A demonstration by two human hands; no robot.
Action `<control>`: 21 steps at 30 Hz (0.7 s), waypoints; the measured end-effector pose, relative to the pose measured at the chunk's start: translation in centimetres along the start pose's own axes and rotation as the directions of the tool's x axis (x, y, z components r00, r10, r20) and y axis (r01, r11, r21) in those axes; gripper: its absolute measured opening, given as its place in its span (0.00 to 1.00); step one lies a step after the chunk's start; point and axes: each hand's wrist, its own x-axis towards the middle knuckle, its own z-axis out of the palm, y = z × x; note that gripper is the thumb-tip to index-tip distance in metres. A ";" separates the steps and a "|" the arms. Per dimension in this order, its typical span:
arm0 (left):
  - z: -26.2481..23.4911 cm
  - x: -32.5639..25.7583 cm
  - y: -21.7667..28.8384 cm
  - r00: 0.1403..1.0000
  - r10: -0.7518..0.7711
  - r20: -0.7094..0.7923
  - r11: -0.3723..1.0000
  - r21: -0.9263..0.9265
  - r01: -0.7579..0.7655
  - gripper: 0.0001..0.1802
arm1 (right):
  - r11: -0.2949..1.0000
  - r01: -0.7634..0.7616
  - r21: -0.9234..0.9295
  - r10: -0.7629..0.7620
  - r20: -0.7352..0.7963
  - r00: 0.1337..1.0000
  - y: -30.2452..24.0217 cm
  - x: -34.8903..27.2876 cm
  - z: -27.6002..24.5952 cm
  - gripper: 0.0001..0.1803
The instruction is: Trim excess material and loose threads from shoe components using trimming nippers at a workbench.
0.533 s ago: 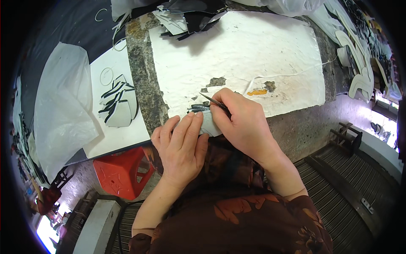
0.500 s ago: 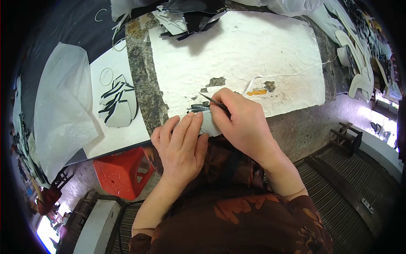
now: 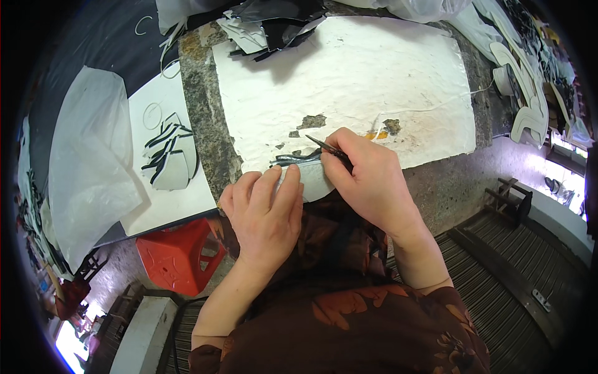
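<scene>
Resting the bare left hand [image 3: 261, 212] palm-down with slightly spread fingers. Pinching with thumb and forefinger of the bare right hand [image 3: 367, 181].

Bench [image 3: 204, 93]: mottled grey, stone-like top, exposed along the left edge. A creased white sheet [image 3: 374, 68] covers most of the surface; worn-through patches [image 3: 313, 121] noted toward the near edge. A heap of black and white cut pieces [image 3: 266, 30] lies on the sheet by the far left corner. A thin white strip [image 3: 430, 109] crosses the sheet from the right edge. One pale grey piece [image 3: 316, 182], black-bordered, lies at the near edge, partly hidden.
</scene>
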 end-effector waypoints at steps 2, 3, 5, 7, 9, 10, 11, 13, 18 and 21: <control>0.1 -0.1 0.0 1.000 0.000 0.002 1.000 0.019 0.000 0.21 | 1.000 0.001 0.010 -0.001 -0.007 1.000 0.1 0.0 0.1 0.06; 0.1 -0.1 0.1 1.000 0.000 0.003 1.000 0.018 -0.001 0.21 | 1.000 0.005 0.021 -0.004 -0.013 1.000 0.2 -0.1 0.1 0.06; 0.1 -0.1 0.1 1.000 0.007 0.018 0.999 0.033 -0.007 0.24 | 1.000 0.003 0.030 -0.002 -0.012 1.000 0.3 -0.1 0.1 0.06; 0.1 -0.2 0.1 0.999 0.011 0.033 0.999 0.044 -0.013 0.24 | 0.999 0.002 0.041 -0.001 -0.010 1.000 0.4 -0.1 0.1 0.06; 0.1 -0.2 0.2 0.999 0.017 0.046 0.999 0.047 -0.019 0.25 | 0.999 0.003 0.054 -0.003 -0.003 1.000 0.4 -0.1 -0.1 0.05; 0.0 -0.2 0.3 0.998 0.016 0.063 0.998 0.053 -0.019 0.26 | 0.999 0.002 0.051 -0.002 -0.004 1.000 0.4 -0.1 -0.2 0.05; 0.0 -0.2 0.3 0.997 0.014 0.081 0.998 0.062 -0.019 0.26 | 0.998 -0.016 0.058 0.015 0.017 1.000 0.3 -0.1 -0.3 0.05; 0.0 -0.2 0.3 0.996 0.015 0.090 0.997 0.070 -0.021 0.27 | 0.997 -0.035 0.064 0.033 0.037 0.999 0.4 0.0 -0.4 0.05; -0.1 0.0 0.7 0.995 0.002 0.098 0.997 0.072 -0.009 0.25 | 0.995 -0.016 0.098 0.012 0.038 0.999 0.7 -0.1 -0.6 0.06; 0.1 -0.2 0.4 0.996 0.027 0.082 0.995 0.093 -0.035 0.28 | 0.996 -0.039 0.085 0.036 0.041 0.999 0.9 -0.1 -0.8 0.07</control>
